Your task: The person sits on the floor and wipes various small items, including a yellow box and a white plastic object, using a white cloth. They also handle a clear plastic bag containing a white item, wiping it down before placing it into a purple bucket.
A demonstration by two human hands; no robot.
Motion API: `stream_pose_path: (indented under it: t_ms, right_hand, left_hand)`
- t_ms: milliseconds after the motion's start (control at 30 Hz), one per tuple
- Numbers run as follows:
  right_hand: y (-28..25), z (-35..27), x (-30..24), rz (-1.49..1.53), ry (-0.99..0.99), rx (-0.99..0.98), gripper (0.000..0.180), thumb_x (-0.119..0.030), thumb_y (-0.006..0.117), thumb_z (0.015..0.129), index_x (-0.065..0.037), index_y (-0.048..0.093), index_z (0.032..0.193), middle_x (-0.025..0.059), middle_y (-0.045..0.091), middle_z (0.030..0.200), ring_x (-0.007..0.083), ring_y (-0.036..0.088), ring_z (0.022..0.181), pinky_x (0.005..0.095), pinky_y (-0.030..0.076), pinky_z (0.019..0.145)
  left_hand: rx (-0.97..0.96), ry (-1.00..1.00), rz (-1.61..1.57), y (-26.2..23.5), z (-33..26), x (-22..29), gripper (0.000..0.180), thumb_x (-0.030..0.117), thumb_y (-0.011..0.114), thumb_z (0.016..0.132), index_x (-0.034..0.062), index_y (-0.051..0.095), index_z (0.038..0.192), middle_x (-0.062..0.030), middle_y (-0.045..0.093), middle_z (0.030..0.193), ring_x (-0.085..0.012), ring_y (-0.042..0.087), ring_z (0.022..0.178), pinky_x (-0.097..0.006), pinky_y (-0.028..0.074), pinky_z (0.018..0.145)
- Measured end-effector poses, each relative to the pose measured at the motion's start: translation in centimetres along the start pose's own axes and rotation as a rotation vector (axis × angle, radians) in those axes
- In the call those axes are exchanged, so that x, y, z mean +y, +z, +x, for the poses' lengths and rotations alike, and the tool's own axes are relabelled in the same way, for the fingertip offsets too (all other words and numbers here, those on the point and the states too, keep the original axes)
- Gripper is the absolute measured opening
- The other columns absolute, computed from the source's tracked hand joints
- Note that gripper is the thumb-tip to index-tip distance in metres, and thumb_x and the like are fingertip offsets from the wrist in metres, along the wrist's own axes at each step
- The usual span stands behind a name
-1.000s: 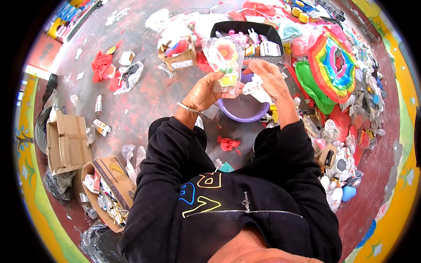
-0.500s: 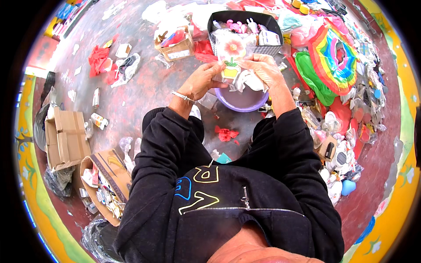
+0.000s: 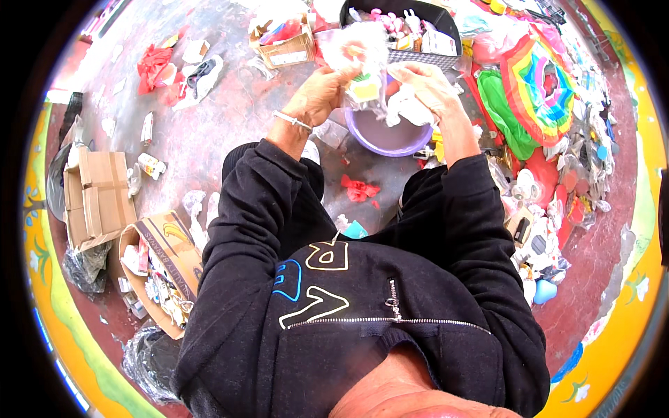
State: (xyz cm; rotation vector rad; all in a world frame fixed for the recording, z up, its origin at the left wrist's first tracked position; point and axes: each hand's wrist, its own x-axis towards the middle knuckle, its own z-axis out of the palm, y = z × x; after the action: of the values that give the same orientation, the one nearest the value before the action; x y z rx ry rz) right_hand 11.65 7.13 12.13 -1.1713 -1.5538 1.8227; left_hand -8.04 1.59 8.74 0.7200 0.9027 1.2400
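Pinched in my left hand [image 3: 319, 96] is a clear plastic bag [image 3: 365, 64] printed with a flower in a pot, its picture blurred by motion. My right hand [image 3: 433, 89] is closed, fingers together, on a crumpled white piece [image 3: 408, 107] that could be cloth or thin plastic. A small gap parts that hand from the bag. Below both hands a purple basin [image 3: 385, 144] stands on the floor, partly covered by what they hold. I cannot make out what lies in the basin.
Beyond my hands are a black basket [image 3: 426, 58] of small toys and an open cardboard box [image 3: 293, 53]. Rainbow-coloured fabric [image 3: 514, 90] and heaped plastic scraps line the right. Cardboard boxes [image 3: 104, 191] stand at left; red scraps [image 3: 358, 188] lie between my legs.
My hands have drawn apart: the right has let go of the bag's edge and moved right with the white piece. The bag stays in my left hand, a little higher. The whole view has shifted slightly.
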Motion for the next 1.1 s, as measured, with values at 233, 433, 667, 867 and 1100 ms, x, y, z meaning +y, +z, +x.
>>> stream_pose_path:
  t_ms: [233, 433, 667, 867, 1100]
  right_hand:
    - [1.1, -0.2, 1.0, 0.217, 0.079, -0.228, 0.029, -0.025, 0.062, 0.085, 0.003, 0.061, 0.091, 0.0063, 0.065, 0.074, 0.009, 0.059, 0.06, 0.0221, 0.047, 0.054]
    - [1.1, 0.6, 1.2, 0.334, 0.055, 0.013, 0.014, -0.012, 0.065, 0.082, 0.002, 0.063, 0.083, 0.0064, 0.063, 0.071, 0.0101, 0.059, 0.054, 0.022, 0.047, 0.047]
    - [0.0, 1.2, 1.0, 0.507, 0.043, 0.103, 0.009, -0.008, 0.065, 0.081, 0.001, 0.062, 0.08, 0.0071, 0.062, 0.069, 0.0105, 0.057, 0.05, 0.0229, 0.048, 0.043]
    - [0.4, 1.2, 1.0, 0.785, 0.014, -0.006, 0.013, -0.008, 0.064, 0.081, 0.002, 0.061, 0.09, 0.0065, 0.062, 0.071, 0.011, 0.059, 0.054, 0.022, 0.051, 0.05]
    - [4.8, 1.6, 2.4, 0.491, -0.1, 0.001, 0.019, -0.004, 0.068, 0.078, 0.002, 0.059, 0.093, 0.0073, 0.063, 0.079, 0.012, 0.06, 0.063, 0.0233, 0.05, 0.055]
  left_hand:
    - [0.059, 0.008, -0.377, 0.1, -0.1, 1.4, 0.034, 0.015, 0.057, 0.088, 0.0014, 0.048, 0.118, -0.0079, 0.058, 0.115, -0.0199, 0.056, 0.107, -0.035, 0.047, 0.093]
    - [0.084, 0.042, -0.321, -0.4, 0.2, 0.9, 0.036, 0.018, 0.057, 0.089, 0.002, 0.047, 0.12, -0.0079, 0.058, 0.115, -0.0193, 0.057, 0.105, -0.036, 0.047, 0.091]
    - [0.1, 0.064, -0.226, 0.1, -0.2, 0.8, 0.028, 0.018, 0.056, 0.089, 0.0012, 0.053, 0.111, -0.0099, 0.063, 0.104, -0.0201, 0.062, 0.095, -0.036, 0.051, 0.083]
    - [0.268, 0.148, -0.46, 0.4, 0.1, 1.1, 0.028, 0.022, 0.057, 0.089, 0.0043, 0.054, 0.111, -0.0065, 0.062, 0.104, -0.018, 0.06, 0.097, -0.036, 0.05, 0.082]
    - [0.212, 0.101, -0.505, 0.3, 0.4, 0.2, 0.023, 0.022, 0.06, 0.088, 0.0063, 0.056, 0.104, -0.0042, 0.062, 0.1, -0.0157, 0.058, 0.092, -0.031, 0.047, 0.079]
